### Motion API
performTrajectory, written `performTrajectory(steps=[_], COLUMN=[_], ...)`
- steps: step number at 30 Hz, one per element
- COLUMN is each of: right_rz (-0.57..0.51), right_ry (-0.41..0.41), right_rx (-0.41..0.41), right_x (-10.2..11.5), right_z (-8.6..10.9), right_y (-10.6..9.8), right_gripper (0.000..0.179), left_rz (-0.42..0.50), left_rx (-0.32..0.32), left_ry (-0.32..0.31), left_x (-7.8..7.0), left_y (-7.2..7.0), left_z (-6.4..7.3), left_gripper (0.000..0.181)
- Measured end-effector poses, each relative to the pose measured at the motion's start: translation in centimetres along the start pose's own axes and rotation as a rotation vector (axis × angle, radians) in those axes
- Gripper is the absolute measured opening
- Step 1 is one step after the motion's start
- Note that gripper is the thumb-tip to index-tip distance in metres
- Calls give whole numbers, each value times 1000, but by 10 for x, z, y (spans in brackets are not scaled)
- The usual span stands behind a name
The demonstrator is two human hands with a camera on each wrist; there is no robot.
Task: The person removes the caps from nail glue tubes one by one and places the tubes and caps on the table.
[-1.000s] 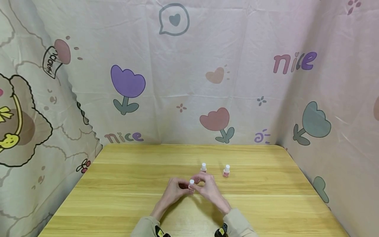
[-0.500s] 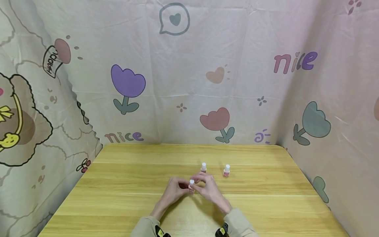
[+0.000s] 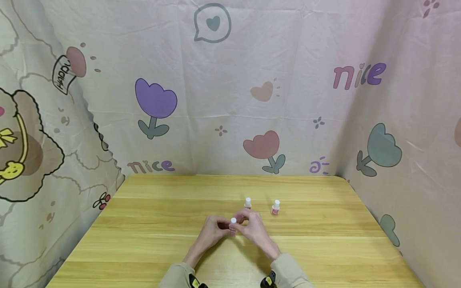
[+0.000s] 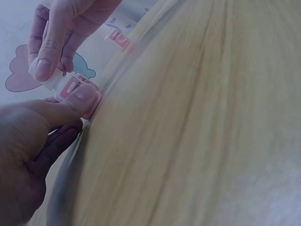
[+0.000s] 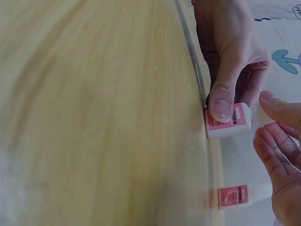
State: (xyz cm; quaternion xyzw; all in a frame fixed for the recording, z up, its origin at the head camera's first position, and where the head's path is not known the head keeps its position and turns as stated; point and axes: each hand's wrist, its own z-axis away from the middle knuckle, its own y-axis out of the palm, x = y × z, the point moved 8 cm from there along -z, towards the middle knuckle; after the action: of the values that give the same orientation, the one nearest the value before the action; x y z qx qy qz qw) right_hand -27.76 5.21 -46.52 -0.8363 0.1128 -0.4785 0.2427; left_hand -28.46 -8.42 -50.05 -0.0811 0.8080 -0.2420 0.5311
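A small white plastic bottle with a pink label [image 5: 241, 126] is upright at the middle of the yellow wood-grain worktop [image 3: 162, 224]. The left hand [image 3: 211, 233] has its grip around the bottle's body; the right hand [image 3: 253, 229] pinches with its grip the white cap [image 3: 233, 220]. Farther, two similar bottles stand: one white-capped bottle [image 3: 247, 202] just behind the right hand, another white-capped bottle [image 3: 275, 208] to the right.

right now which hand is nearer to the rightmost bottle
Right: the right hand is left of the rightmost bottle and closer to the person, not touching it; the left hand is farther left, gripping the held bottle.
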Motion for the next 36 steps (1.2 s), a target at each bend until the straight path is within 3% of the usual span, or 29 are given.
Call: performTrajectory(steps=[8,18,26,36], right_rz=[-4,1,-12,56], right_ry=[-57,-11,-42,-100], right_rx=[10,18,-9,2], right_x=[7,2,4,10], right_z=[3,2,2,4], right_y=[-1,0,0,0], right_gripper=[17,23,19,17], left_rz=[17,-13,-10,3], left_rx=[1,-6,-2,-4], left_ry=[-3,11,0,14], left_x=[1,-1,-2,-3], left_y=[0,-1,0,-1], left_z=[0,0,1,1], left_gripper=[13,12,13,13])
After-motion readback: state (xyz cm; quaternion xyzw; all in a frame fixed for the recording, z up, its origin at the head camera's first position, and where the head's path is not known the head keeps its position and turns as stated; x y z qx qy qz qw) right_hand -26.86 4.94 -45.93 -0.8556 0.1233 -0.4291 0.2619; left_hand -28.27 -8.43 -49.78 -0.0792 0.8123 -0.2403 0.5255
